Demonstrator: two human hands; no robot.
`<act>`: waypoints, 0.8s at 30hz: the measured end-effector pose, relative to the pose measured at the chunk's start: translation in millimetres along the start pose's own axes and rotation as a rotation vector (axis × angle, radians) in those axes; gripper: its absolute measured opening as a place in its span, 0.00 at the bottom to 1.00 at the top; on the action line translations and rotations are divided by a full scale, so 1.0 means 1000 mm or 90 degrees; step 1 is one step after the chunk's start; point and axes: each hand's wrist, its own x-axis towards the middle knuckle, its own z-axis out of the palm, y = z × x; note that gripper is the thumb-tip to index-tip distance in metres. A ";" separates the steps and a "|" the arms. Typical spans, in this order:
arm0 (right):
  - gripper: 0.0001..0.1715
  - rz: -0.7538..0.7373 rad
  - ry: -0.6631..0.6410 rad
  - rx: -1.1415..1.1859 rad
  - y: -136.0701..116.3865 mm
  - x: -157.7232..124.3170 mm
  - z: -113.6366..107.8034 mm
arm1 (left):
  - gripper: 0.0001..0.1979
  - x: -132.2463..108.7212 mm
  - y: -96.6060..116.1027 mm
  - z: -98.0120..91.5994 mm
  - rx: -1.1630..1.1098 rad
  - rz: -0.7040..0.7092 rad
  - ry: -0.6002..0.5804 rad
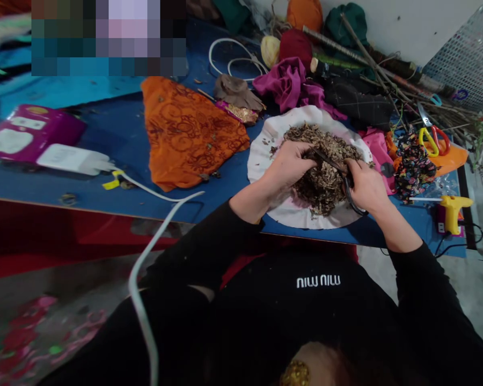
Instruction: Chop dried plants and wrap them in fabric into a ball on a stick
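A pair of black-handled scissors (349, 195) is in my right hand (368, 185), its fingers closed around the handles. The blades reach left over a heap of brown, shredded dried plant material (326, 190). Close to the blade tips, my left hand (290, 166) is pinched on a bit of this dried material, whose exact shape is hard to make out. Beneath both hands, the heap lies on a round white cloth (261, 147) with a wavy edge, spread near the front of the blue table (209, 212).
Left of the cloth lie an orange patterned fabric (189, 134) and a white charger (70, 159) at a purple power box (30, 134). Its cable hangs across my left arm. To the right are a yellow glue gun (453, 212) and red-yellow scissors (434, 139). Sticks and fabrics (285, 83) crowd behind.
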 end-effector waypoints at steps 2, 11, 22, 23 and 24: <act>0.34 0.000 -0.009 -0.005 0.000 0.001 0.002 | 0.04 0.001 -0.001 -0.001 -0.002 -0.006 0.013; 0.32 -0.010 0.024 0.011 0.006 -0.001 0.001 | 0.04 0.004 -0.008 -0.001 -0.016 -0.026 0.010; 0.31 -0.007 0.009 0.002 0.002 0.005 -0.001 | 0.04 0.006 -0.009 0.000 -0.029 -0.047 0.007; 0.31 -0.007 0.012 0.005 0.003 0.005 0.000 | 0.04 0.006 -0.009 0.000 -0.030 -0.048 0.007; 0.31 -0.006 0.013 0.007 0.003 0.004 0.001 | 0.04 0.006 -0.008 0.000 -0.030 -0.049 0.008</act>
